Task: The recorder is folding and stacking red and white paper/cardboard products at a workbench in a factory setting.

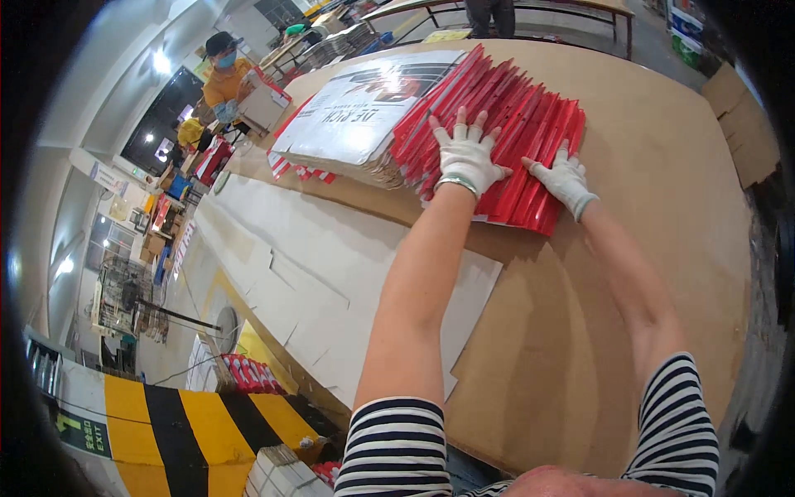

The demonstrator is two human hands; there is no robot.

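Both my hands wear white gloves that leave the fingertips bare. A fanned-out row of glossy red folded cardboard sheets (517, 124) leans across the far part of the table. My left hand (465, 153) lies on the middle of this row with its fingers spread. At the row's right end rests my right hand (565, 180), its thumb apart from the fingers, against the red sheets. Just left of the row lies a stack of white printed cardboard sheets (356, 108), layered and slightly slanted. Undersides of both palms are hidden.
The tabletop is covered in brown cardboard (671, 182). A large white cardboard sheet (306, 257) with cut slits lies at the left. Below left stands a yellow-and-black striped barrier (186, 422). A person in an orange shirt (225, 83) handles a box at the far left.
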